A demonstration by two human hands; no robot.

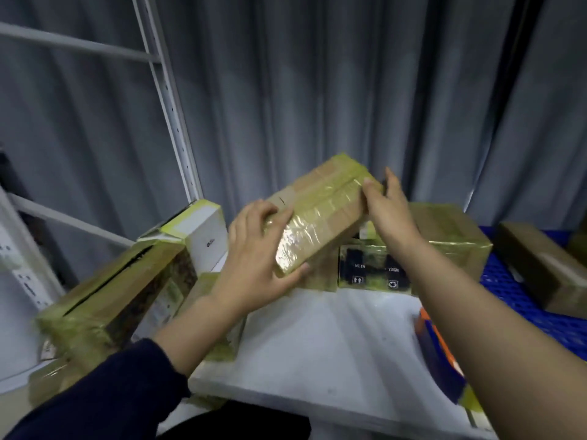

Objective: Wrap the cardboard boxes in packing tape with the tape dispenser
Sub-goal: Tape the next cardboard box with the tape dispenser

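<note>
A long cardboard box wrapped in yellowish clear tape is held tilted in the air above the white table. My left hand grips its near lower end, thumb under the corner. My right hand grips the far upper end. An orange and blue object, possibly the tape dispenser, lies on the table at the right, partly hidden by my right forearm.
Several taped boxes stand around: a large one at left, a white one, a dark printed one, another behind it. A blue crate at right holds a brown box. White shelf posts and grey curtain stand behind.
</note>
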